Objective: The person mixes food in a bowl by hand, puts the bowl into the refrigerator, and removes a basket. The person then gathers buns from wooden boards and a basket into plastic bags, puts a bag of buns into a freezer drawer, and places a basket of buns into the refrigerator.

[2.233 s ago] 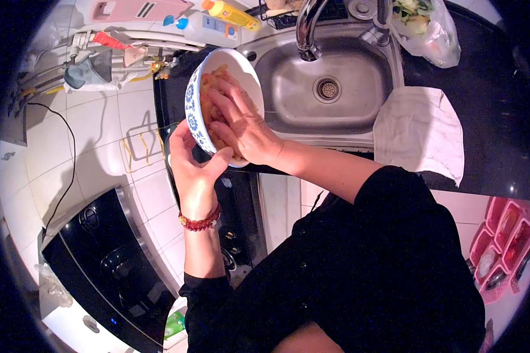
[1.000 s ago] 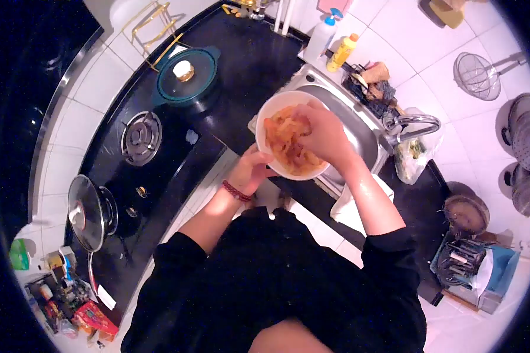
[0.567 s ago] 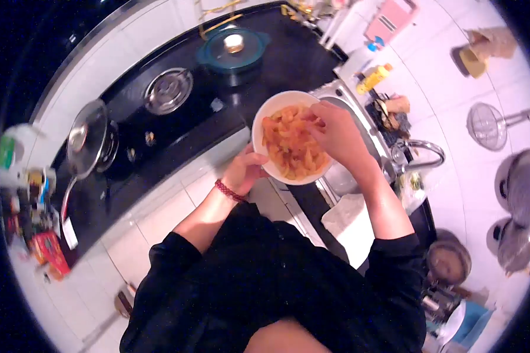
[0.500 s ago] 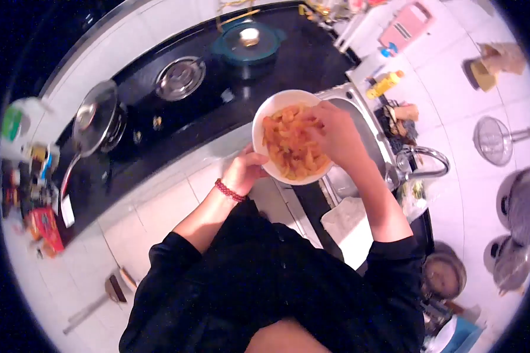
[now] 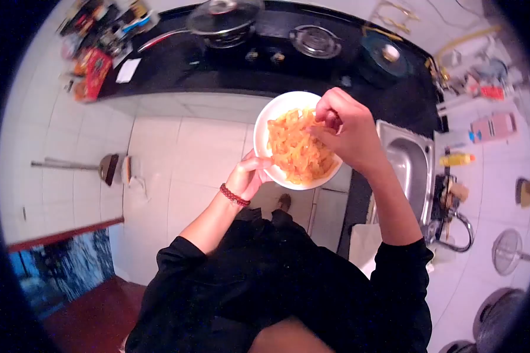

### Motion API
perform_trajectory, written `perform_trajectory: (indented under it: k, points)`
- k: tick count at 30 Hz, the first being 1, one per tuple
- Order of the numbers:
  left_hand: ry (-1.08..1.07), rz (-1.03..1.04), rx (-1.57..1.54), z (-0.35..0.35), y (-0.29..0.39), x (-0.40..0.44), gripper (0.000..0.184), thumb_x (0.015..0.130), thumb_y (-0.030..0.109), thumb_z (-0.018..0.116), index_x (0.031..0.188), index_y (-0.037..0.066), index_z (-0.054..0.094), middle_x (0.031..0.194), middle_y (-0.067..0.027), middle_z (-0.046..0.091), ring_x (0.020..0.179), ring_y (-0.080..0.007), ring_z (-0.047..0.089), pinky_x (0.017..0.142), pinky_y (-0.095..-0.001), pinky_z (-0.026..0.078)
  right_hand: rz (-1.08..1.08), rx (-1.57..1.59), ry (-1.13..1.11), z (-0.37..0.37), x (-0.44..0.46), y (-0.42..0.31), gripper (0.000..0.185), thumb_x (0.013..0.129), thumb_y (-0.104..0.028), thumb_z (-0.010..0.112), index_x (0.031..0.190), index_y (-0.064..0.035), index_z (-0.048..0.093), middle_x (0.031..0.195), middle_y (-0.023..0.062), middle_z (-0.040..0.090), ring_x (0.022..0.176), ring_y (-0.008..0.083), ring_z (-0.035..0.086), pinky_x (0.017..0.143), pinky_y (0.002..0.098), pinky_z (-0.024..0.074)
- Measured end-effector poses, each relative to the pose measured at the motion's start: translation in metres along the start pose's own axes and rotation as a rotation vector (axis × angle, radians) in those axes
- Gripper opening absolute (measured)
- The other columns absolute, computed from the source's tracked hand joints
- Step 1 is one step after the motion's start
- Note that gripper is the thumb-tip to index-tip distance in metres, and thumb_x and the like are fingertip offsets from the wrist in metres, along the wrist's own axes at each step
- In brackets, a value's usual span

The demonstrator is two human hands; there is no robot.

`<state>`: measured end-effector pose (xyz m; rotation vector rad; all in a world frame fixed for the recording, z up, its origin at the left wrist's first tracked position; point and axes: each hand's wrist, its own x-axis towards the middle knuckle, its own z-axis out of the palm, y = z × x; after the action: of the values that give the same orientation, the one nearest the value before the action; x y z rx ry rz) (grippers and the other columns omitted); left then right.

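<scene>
My left hand (image 5: 250, 176), with a red beaded bracelet on the wrist, grips the left rim of a white bowl (image 5: 262, 128), its thumb over the edge. Glossy orange-yellow food pieces (image 5: 299, 150) fill the bowl, cut like strips or chunks; their exact kind is unclear. Over the bowl's right side is my right hand (image 5: 350, 130), fingers curled and pinched at the food. Whether a piece sits between those fingertips is hidden.
Along the black counter stand a lidded pan (image 5: 224, 20), a gas burner (image 5: 315, 42) and a dark lidded pot (image 5: 386, 57). A steel sink (image 5: 409, 167) with a faucet (image 5: 462, 232) lies to the right. A broom (image 5: 108, 169) is by the left wall.
My view has turned left, so the counter and sink have shifted in the picture. The bowl stays in my left hand; my right hand has lifted slightly, fingers more curled.
</scene>
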<state>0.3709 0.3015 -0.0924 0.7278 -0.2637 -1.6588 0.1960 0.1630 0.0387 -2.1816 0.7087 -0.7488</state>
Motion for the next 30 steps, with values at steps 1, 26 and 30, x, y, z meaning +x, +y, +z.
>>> perform_trajectory:
  k: [1,26,30]
  points:
    - [0.03,0.032,-0.001,-0.009,0.01,-0.015,0.067,0.078,0.009,0.057,0.139,-0.006,0.032,0.135,-0.0192,0.049,0.121,-0.0276,0.052,0.103,-0.0415,0.043,-0.008,-0.003,-0.005,0.013,0.01,-0.016,0.014,0.067,0.002,0.065,0.072,-0.0044,0.054,0.073,0.0067,0.053,0.061,0.0204,0.056,0.056,0.0313,0.0459]
    - [0.53,1.007,-0.322,-0.332,0.142,-0.484,0.06,0.079,0.013,0.059,0.134,-0.001,0.041,0.129,-0.014,0.054,0.117,-0.0267,0.056,0.1,-0.046,0.045,-0.404,0.209,-0.955,0.611,0.093,-0.372,0.028,0.068,0.006,0.073,0.074,-0.0036,0.047,0.07,0.0014,0.052,0.063,0.0094,0.052,0.058,0.0251,0.0448]
    - [0.634,1.091,-0.425,-0.371,0.152,-0.552,0.061,0.077,0.013,0.061,0.134,0.0,0.041,0.127,-0.0119,0.055,0.114,-0.0242,0.058,0.098,-0.0402,0.047,-0.719,0.064,-1.032,0.693,0.074,-0.443,0.032,0.066,0.004,0.071,0.082,-0.0044,0.045,0.08,0.0102,0.053,0.071,0.0234,0.06,0.06,0.0326,0.0471]
